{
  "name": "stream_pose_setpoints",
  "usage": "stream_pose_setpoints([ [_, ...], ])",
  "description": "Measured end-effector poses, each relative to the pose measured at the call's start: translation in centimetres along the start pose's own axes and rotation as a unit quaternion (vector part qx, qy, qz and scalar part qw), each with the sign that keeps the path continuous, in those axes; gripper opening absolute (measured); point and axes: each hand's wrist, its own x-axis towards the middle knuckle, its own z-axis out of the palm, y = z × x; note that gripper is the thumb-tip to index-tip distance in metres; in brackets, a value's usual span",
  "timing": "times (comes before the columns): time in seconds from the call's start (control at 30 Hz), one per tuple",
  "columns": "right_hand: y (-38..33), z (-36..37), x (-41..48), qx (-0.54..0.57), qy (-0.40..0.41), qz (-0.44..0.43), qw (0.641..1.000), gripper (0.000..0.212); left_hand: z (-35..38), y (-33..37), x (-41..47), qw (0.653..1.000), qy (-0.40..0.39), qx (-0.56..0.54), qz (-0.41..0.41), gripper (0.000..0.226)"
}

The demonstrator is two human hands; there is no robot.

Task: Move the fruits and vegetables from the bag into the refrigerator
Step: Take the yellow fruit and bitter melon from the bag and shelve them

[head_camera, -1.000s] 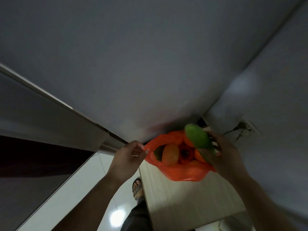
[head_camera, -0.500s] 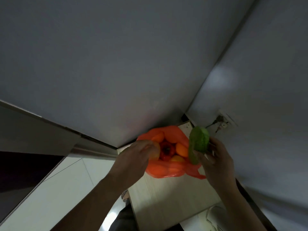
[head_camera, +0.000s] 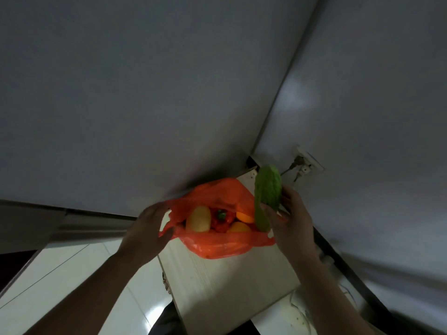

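An orange plastic bag (head_camera: 219, 246) lies open on a pale wooden tabletop (head_camera: 229, 284). Inside it show a yellow fruit (head_camera: 198, 218), a red bell pepper (head_camera: 221, 220) and orange fruits (head_camera: 244, 216). My right hand (head_camera: 289, 221) grips a long bumpy green vegetable (head_camera: 266, 192) upright just above the bag's right rim. My left hand (head_camera: 147, 230) is at the bag's left edge with fingers spread, touching the plastic; whether it pinches the plastic is unclear.
A large grey wall (head_camera: 145, 93) rises behind the table, and a second grey wall on the right carries a socket with plugs (head_camera: 303, 163). White glossy floor tiles (head_camera: 72, 274) lie lower left. A dark panel edge (head_camera: 31, 226) runs at far left.
My right hand has lifted the green vegetable out of the bag and turned it upright. My left hand has loosened on the bag's left rim and its fingers have spread.
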Motion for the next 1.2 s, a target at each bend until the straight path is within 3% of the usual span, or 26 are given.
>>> stream_pose_setpoints([
  [0.1,0.0,0.6,0.2,-0.021,-0.006,-0.004,1.000,0.046,-0.8,3.9,0.4,0.991,0.102,0.058,0.070,0.050],
  [0.17,-0.1,0.9,0.1,-0.018,-0.020,0.003,1.000,0.045,-1.3,6.8,0.6,0.979,0.127,0.094,0.126,0.042],
  [0.23,0.0,1.1,0.0,-0.017,-0.019,0.006,1.000,0.047,-1.0,8.2,1.2,0.975,0.102,0.111,0.163,0.035],
  [0.33,0.2,1.3,-0.1,-0.025,-0.016,0.014,0.999,0.052,0.7,7.7,2.3,0.978,0.041,0.132,0.155,0.033],
  [0.73,0.5,0.5,0.0,-0.020,0.004,0.021,1.000,0.051,3.5,5.0,2.4,0.986,-0.104,0.112,0.072,0.089],
  [0.93,0.1,0.5,-0.2,-0.030,0.001,0.035,0.999,0.051,3.5,4.9,2.1,0.989,-0.084,0.091,0.087,0.089],
  [1.2,-5.0,-1.0,-4.0,-0.042,-0.007,0.045,0.998,0.046,-0.7,8.3,-1.9,0.985,-0.009,-0.045,0.167,0.086],
])
